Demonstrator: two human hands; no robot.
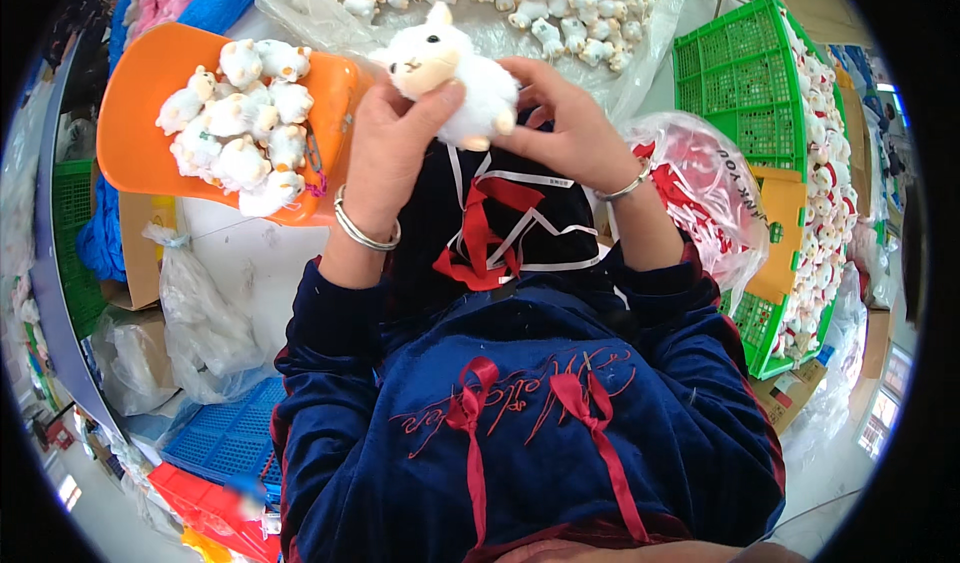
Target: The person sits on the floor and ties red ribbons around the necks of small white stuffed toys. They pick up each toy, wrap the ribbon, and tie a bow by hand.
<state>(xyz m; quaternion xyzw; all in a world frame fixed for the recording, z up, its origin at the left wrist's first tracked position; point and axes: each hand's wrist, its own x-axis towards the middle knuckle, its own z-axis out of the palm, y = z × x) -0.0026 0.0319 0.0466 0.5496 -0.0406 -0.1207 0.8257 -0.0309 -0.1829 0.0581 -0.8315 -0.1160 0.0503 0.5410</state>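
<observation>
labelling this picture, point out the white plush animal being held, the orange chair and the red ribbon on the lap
White plush animal (488, 85): head view, on its side.
Orange chair (138, 113): head view, bare left part.
Red ribbon (512, 194): head view, upper strip.

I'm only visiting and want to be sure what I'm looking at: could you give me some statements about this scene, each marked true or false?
1. Left hand and right hand hold one white plush toy. True.
2. Plush toys are piled on a blue chair. False: it is an orange chair.
3. Red ribbon lies below the hands. True.
4. The right wrist is bare. False: it wears a bracelet.
5. A green crate stands at the right. True.
</observation>
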